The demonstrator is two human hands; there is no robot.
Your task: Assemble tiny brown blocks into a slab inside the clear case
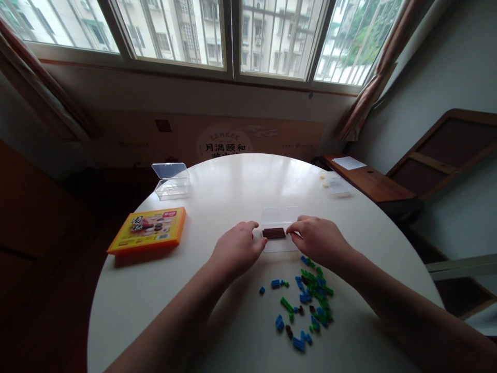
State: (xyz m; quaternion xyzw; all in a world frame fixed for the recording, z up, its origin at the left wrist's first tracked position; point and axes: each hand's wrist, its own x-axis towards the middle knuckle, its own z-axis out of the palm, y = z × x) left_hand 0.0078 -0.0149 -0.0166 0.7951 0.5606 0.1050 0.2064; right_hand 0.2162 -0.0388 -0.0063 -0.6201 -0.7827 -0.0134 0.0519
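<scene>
A clear plastic box (281,244) with its lid (280,214) raised lies on the white table. Dark brown toy bricks (274,233) form a neat block of rows inside it. My left hand (237,249) is at the box's left end, thumb tip by the bricks, with a gap between thumb and forefinger. At the right end, my right hand (317,239) has thumb and fingertips bent close together beside the bricks; what is between them is too small to make out. Loose green bricks (320,298), blue bricks (298,343) and a few brown ones (289,331) are scattered nearer me.
On the left of the round white table (163,316) lies an orange-and-yellow game box (149,230). Behind it stands another clear box (173,187) with a raised lid. A third clear container (337,186) with small pale pieces sits at the back right. A wooden bench (368,181) adjoins the right edge.
</scene>
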